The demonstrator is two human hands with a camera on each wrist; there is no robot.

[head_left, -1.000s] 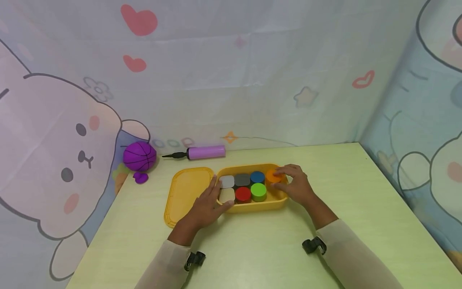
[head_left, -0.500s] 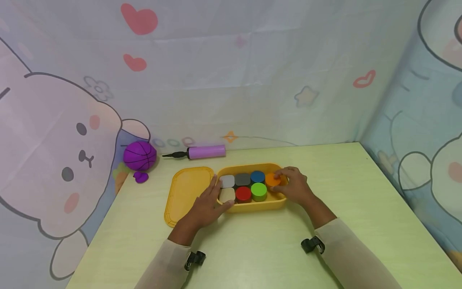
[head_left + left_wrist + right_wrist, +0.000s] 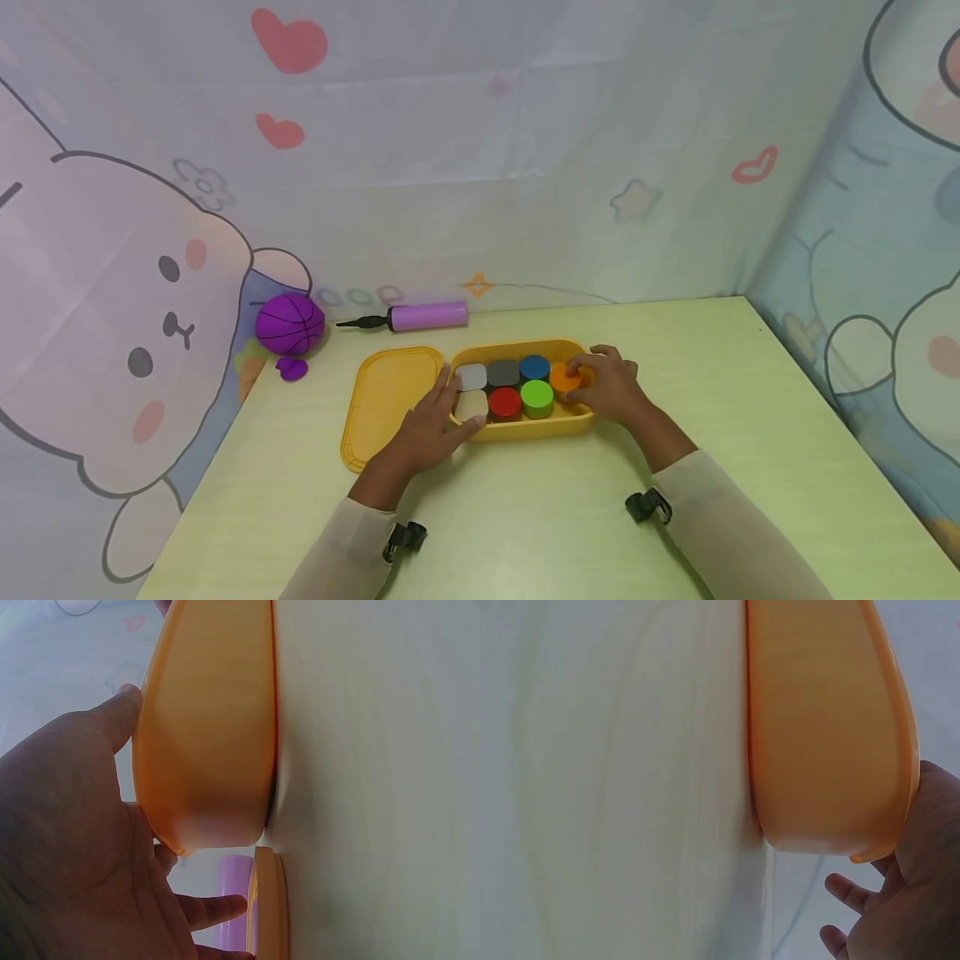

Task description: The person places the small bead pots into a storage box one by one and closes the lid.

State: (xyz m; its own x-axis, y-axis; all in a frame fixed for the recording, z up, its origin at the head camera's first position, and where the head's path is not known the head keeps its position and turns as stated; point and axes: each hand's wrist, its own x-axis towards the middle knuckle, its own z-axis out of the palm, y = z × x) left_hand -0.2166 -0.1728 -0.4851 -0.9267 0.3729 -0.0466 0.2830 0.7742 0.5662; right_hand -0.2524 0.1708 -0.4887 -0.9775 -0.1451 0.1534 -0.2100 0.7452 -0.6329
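Observation:
A yellow plastic box (image 3: 534, 431) sits in the middle of the table, holding small lidded pots in two rows. My right hand (image 3: 618, 393) pinches the round orange pot (image 3: 561, 382) between thumb and fingers inside the box's right end. My left hand (image 3: 427, 431) rests at the box's left end, thumb on the front rim, fingers extended along the side. Also inside are a blue pot (image 3: 535, 367), a green pot (image 3: 537, 398), a red pot (image 3: 505, 403) and dark grey, light grey and cream ones. Both wrist views show the box's outer wall (image 3: 210, 735), hiding its contents.
A flat yellow lid (image 3: 390, 400) lies left of the box, partly beneath the left hand. Behind it are a purple hand pump (image 3: 427, 317), a purple ball (image 3: 291, 325) and a small purple duck (image 3: 292, 368). A printed cloth backdrop (image 3: 525, 208) rises at the table's rear edge.
My right hand has shifted slightly left with the orange pot, bringing it closer to the blue and green pots. The left hand has stayed where it was.

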